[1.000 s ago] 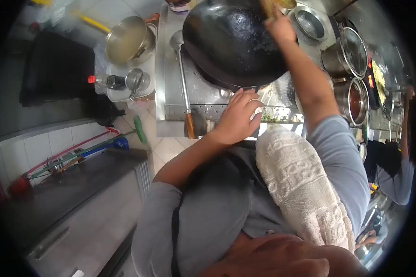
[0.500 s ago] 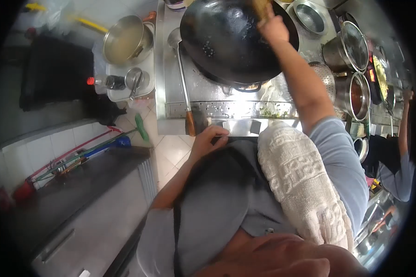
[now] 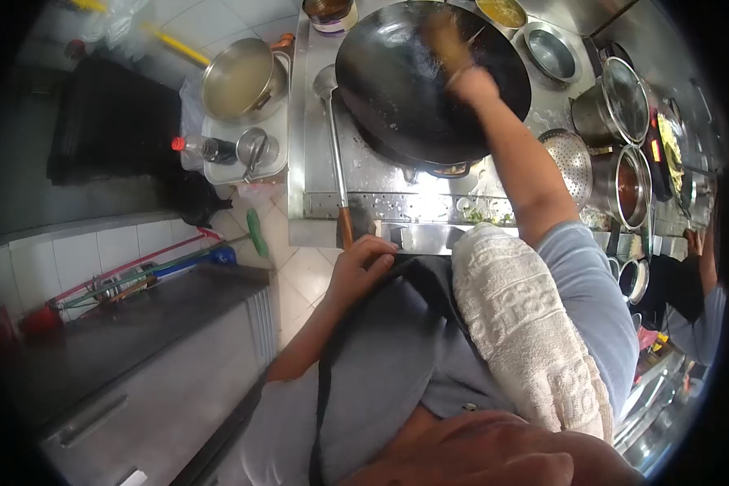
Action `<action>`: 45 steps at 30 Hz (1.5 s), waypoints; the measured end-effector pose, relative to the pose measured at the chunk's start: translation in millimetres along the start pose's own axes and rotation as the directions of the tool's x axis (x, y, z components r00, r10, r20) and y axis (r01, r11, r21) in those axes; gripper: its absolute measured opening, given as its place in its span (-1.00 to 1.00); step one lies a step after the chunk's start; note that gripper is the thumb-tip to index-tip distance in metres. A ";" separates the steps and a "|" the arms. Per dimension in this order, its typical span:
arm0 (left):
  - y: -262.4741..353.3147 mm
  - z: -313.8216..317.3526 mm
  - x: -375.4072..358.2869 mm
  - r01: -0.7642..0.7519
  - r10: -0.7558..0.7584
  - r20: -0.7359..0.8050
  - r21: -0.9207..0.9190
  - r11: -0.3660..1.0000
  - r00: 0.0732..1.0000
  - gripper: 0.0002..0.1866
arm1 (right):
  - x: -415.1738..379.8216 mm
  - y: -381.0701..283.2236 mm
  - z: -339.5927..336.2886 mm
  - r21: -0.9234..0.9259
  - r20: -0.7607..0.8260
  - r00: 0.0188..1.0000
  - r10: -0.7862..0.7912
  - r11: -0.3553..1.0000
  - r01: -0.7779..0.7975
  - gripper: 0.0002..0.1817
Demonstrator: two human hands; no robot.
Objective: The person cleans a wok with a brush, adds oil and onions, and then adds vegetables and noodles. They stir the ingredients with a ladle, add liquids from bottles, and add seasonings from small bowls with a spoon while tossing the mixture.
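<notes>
A large black wok (image 3: 381, 105) sits on the steel stove (image 3: 316, 162), its inside wet and shiny. In my right hand (image 3: 476, 87) is a tan wok brush (image 3: 447, 44), blurred by motion, against the wok's far right inner wall. My left hand (image 3: 363, 266) rests at the stove's front edge with curled fingers, close to a dark control knob (image 3: 407, 236); whatever is between the fingers is hidden. Left of the wok lies a long-handled ladle (image 3: 334, 138), its wooden grip near my left hand. A white towel (image 3: 518, 316) hangs over my right shoulder.
A steel pot (image 3: 239, 81), a metal cup (image 3: 259, 148) and a red-capped bottle (image 3: 206, 147) stand on a tray at left. On the right are a perforated strainer (image 3: 567, 162), a steel bowl (image 3: 552, 53) and lidded pots (image 3: 624, 93). Another person (image 3: 697, 300) stands far right.
The brush has moved from the wok's far edge down into the wok. My view has shifted, so the stove appears farther right and lower. My left hand remains at the front edge.
</notes>
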State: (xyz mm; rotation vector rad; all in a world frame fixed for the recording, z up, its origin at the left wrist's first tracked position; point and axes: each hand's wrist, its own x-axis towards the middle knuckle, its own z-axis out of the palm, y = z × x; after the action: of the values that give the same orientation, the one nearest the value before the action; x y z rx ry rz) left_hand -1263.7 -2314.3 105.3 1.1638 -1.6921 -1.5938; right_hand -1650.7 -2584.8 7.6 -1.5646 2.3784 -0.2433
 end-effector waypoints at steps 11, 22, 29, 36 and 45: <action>-27.5 -18.6 -21.9 0.076 -0.080 -0.120 -0.034 0.997 0.990 -0.83 | -60.3 56.2 -129.1 -0.243 -0.286 0.958 0.023 0.965 -0.096 -0.15; -15.5 -9.2 -21.2 0.161 -0.170 -0.117 -0.080 0.984 0.979 -0.83 | -104.8 -30.5 -131.7 0.177 0.668 0.664 -0.334 0.939 0.294 -0.18; -12.0 -5.7 -28.7 0.173 -0.174 -0.139 -0.022 0.985 0.975 -0.81 | -7.8 15.4 -46.0 0.176 -0.521 0.841 0.144 0.983 -0.059 -0.17; 11.7 -16.1 -17.9 -0.013 0.029 -0.074 0.218 0.976 0.997 -0.79 | -95.8 3.3 -86.1 0.314 0.577 0.609 -0.544 0.837 0.449 -0.09; 117.7 -79.8 32.8 -0.420 0.627 -0.207 0.584 0.695 0.751 -0.76 | -124.9 108.5 -109.7 0.224 -0.640 0.766 0.052 0.967 0.121 -0.11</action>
State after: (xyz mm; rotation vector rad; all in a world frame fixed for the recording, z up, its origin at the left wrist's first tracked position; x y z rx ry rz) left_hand -1238.6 -2391.3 226.7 0.9814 -1.9739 -0.5087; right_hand -1734.2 -2428.6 97.3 -1.5694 2.6368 -1.2296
